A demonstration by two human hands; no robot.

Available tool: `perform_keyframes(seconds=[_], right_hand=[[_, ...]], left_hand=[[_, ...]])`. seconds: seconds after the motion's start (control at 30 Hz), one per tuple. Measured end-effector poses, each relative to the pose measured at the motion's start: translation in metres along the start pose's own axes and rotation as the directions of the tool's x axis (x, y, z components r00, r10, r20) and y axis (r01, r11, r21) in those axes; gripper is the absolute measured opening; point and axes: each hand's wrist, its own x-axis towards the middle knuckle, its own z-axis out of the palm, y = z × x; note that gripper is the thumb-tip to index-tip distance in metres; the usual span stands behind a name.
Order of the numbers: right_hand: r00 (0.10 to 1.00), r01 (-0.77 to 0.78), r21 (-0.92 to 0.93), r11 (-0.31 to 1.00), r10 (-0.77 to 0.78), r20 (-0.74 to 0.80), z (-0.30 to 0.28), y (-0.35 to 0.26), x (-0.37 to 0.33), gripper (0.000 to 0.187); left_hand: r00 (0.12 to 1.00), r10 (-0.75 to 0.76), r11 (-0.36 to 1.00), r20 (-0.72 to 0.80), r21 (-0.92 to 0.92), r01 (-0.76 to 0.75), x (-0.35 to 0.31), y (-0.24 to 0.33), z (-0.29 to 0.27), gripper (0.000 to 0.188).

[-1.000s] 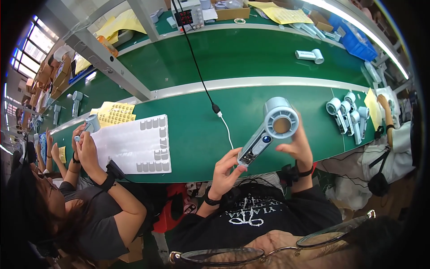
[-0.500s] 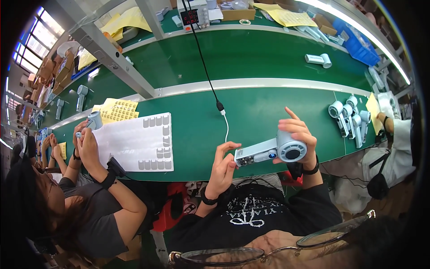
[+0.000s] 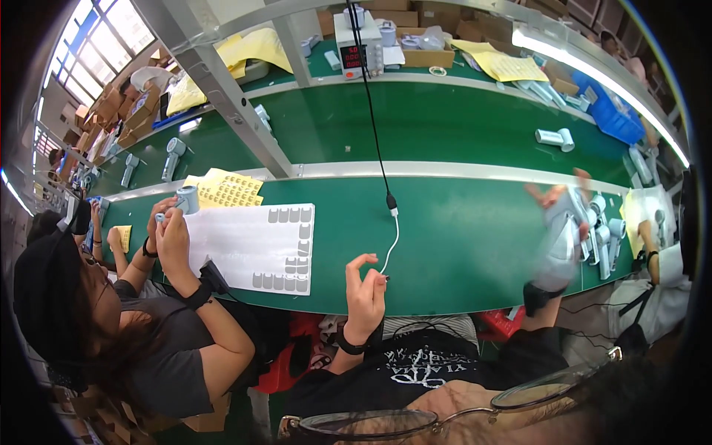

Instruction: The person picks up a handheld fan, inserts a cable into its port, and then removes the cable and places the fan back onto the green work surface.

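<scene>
My left hand [image 3: 364,297] is closed near the table's front edge, thumb and fingers pinching the end of a white charging cable [image 3: 394,236]. That cable hangs from a black cord [image 3: 378,141] coming down from above. Over at the right, my right hand [image 3: 547,196] is smeared by motion. It carries a pale blue handheld fan [image 3: 558,248], also blurred, right beside a group of similar fans [image 3: 602,236] lying on the green table. How its fingers wrap the fan is hard to make out.
To my left a co-worker's hands [image 3: 172,230] hold another fan above a white sheet with grey stickers [image 3: 245,248]. Yellow sticker sheets [image 3: 226,188] lie behind it. A power supply [image 3: 359,46], a lone fan [image 3: 555,139] and a blue bin [image 3: 612,111] stand farther back.
The fan has left the space between my hands and moved right with my right hand, toward the fan group. My left hand has let go of the fan and keeps the cable end.
</scene>
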Motion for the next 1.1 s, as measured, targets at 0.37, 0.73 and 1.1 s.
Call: perform_keyframes(seconds=[0.37, 0.73, 1.1], right_hand=[[0.749, -0.503, -0.510, 0.697, 0.647, 0.144, 0.088, 0.179, 0.075, 0.085], [0.840, 0.352, -0.619, 0.702, 0.054, 0.539, 0.238, 0.261, 0.072, 0.068], [0.361, 0.333, -0.231, 0.914, 0.103, 0.927, 0.486, 0.173, -0.025, 0.046]], left_hand=[[0.982, -0.075, 0.991, 0.176, -0.101, 0.093, -0.010, -0.006, 0.001, 0.028], [0.953, -0.303, 0.926, -0.001, -0.236, 0.294, -0.025, -0.016, -0.018, 0.026], [0.913, -0.395, 0.903, -0.102, -0.226, 0.365, -0.032, -0.031, -0.020, 0.033]])
